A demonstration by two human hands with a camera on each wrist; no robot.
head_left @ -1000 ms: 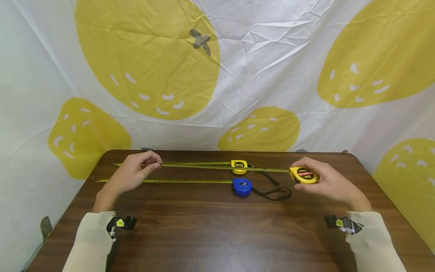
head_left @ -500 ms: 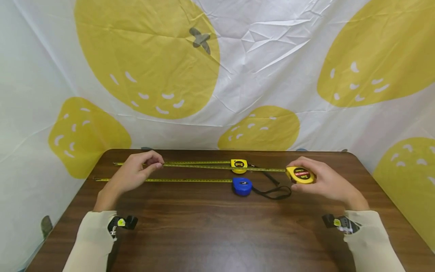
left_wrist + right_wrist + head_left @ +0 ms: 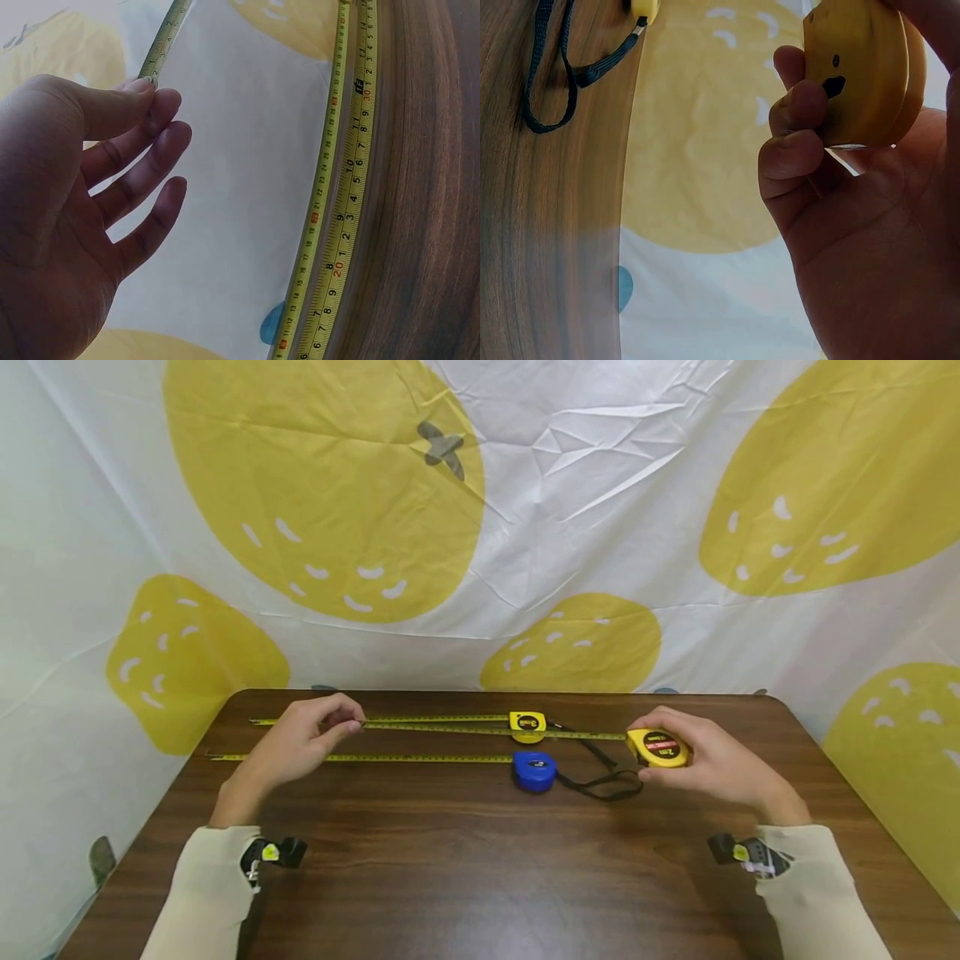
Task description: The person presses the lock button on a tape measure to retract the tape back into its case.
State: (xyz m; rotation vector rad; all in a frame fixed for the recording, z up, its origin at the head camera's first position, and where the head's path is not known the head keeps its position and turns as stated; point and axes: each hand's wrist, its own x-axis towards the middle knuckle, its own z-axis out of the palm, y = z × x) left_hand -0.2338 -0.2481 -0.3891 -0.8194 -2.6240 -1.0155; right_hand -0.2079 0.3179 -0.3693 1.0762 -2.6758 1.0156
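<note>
My right hand grips the yellow case of a 2 m tape measure, fingers and thumb around it. Its yellow blade stretches leftward above the table, and my left hand pinches the blade's end between thumb and index finger. The left wrist view shows that pinch on the blade tip, the other fingers loosely bent. Below the held blade, a yellow 3 m tape measure lies with its blade out to the left. Nearer me lies a blue tape measure, its blade drawn out leftward too.
Black wrist straps trail right from the two lying tape measures. The brown wooden table meets a white cloth with yellow fruit prints at its back edge. A camera sits on each wrist.
My right hand has moved a little left with the yellow case, and my left hand slightly right. The stretch of blade between them is shorter. The lying tape measures stay put.
</note>
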